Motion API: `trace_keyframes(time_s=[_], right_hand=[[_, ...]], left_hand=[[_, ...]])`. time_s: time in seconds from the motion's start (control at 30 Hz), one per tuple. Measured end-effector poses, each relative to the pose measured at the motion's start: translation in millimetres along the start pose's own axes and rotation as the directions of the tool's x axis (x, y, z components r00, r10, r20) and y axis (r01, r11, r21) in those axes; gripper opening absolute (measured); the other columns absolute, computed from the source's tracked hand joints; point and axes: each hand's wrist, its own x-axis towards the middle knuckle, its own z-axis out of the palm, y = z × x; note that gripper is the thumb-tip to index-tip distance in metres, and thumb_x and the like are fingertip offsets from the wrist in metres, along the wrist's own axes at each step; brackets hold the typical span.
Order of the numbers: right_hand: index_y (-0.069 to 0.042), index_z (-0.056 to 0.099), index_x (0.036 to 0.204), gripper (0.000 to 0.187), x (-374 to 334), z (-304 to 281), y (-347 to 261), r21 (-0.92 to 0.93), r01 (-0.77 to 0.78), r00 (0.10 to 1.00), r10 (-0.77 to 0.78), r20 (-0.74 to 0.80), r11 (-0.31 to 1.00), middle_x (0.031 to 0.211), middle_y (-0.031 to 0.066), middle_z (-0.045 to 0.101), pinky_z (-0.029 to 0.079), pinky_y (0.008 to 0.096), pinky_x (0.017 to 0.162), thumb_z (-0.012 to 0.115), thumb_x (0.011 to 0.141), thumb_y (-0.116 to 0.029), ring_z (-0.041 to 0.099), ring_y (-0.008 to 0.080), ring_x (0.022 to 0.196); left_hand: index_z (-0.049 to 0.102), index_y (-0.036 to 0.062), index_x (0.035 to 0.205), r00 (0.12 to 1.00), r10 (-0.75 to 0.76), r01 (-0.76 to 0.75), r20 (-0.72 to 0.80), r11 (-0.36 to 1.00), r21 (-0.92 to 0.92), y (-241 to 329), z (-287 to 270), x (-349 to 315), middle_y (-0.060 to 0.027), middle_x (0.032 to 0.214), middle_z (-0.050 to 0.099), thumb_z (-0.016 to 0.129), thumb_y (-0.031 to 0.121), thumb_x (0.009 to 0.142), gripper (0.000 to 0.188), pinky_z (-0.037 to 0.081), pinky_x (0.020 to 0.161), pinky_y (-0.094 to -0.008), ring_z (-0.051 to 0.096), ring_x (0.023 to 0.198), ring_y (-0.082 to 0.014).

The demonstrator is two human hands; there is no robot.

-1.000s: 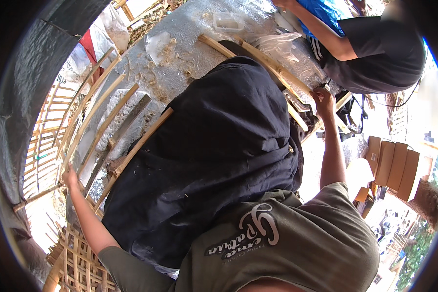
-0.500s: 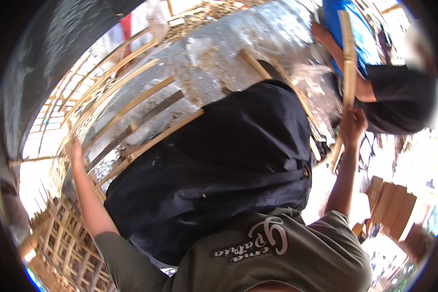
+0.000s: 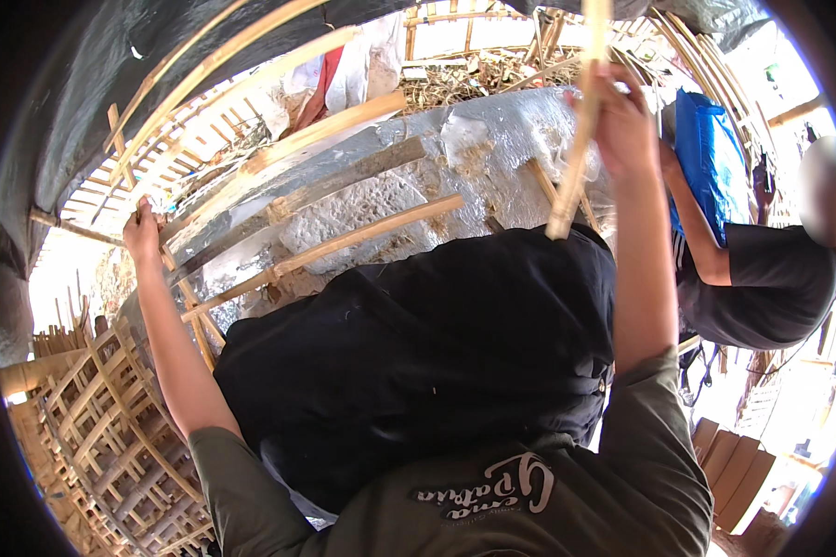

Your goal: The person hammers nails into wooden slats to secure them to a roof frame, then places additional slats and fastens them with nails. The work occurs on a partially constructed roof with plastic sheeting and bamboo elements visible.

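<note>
Fingers of the right hand [image 3: 625,121] were clenched round a bamboo strip [image 3: 574,139], its long axis near upright, above the black sheet [image 3: 437,343]; the left hand [image 3: 142,232] grasped a bamboo frame slat [image 3: 172,269] far off leftward.
</note>
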Motion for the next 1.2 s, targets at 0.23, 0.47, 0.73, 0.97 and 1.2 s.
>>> trace_keyframes(time_s=[0.23,0.47,0.73,0.97,1.2], right_hand=[[-0.005,0.054,0.099,0.015,-3,97,113,0.145,-0.388,0.918,0.395,-0.024,0.910,0.101,0.0178,0.065,0.069,0.0466,0.068,0.068,0.098,-0.010,0.068,0.0249,0.080],[-0.008,0.056,0.094,0.012,-12,110,107,0.266,-0.555,0.822,0.471,0.321,0.788,0.094,0.0090,0.066,0.062,0.0567,0.094,0.065,0.101,-0.011,0.070,0.0208,0.089],[-0.009,0.057,0.095,0.012,-9,112,107,0.414,-0.508,0.848,0.354,0.394,0.755,0.100,0.0115,0.066,0.061,0.0583,0.094,0.068,0.098,-0.010,0.071,0.0271,0.093],[-0.008,0.056,0.104,0.017,28,123,76,0.295,-0.455,0.842,0.298,0.451,0.840,0.105,0.0109,0.065,0.061,0.0553,0.092,0.071,0.097,-0.014,0.071,0.0295,0.094],[-0.010,0.061,0.098,0.015,19,119,72,0.291,-0.466,0.859,0.349,0.374,0.836,0.099,0.0127,0.070,0.062,0.0520,0.089,0.075,0.093,-0.013,0.071,0.0287,0.092]], left_hand=[[0.064,0.0016,0.094,0.991,0.009,0.018,0.137,0.981,-0.192,52,19,-30,-0.0003,0.072,0.054,0.061,0.040,0.103,0.040,0.044,0.058,-0.0273,0.050,0.062,-0.0098],[0.063,0.0025,0.091,0.970,0.049,-0.015,0.239,0.990,-0.141,69,36,-49,0.0007,0.071,0.052,0.059,0.037,0.105,0.037,0.042,0.057,-0.0274,0.049,0.060,-0.0091],[0.063,0.0015,0.093,0.977,0.011,0.017,0.213,0.992,-0.127,75,42,-53,0.0002,0.069,0.052,0.059,0.036,0.105,0.037,0.042,0.058,-0.0282,0.048,0.060,-0.0095],[0.062,0.0011,0.093,0.994,-0.004,0.026,0.111,0.981,-0.194,107,30,-48,0.0009,0.071,0.053,0.061,0.034,0.104,0.035,0.044,0.058,-0.0273,0.047,0.059,-0.0093],[0.063,0.0003,0.088,0.997,0.026,-0.021,0.072,0.997,-0.071,117,28,-56,-0.0007,0.065,0.053,0.061,0.036,0.103,0.039,0.045,0.056,-0.0294,0.050,0.056,-0.0110]])
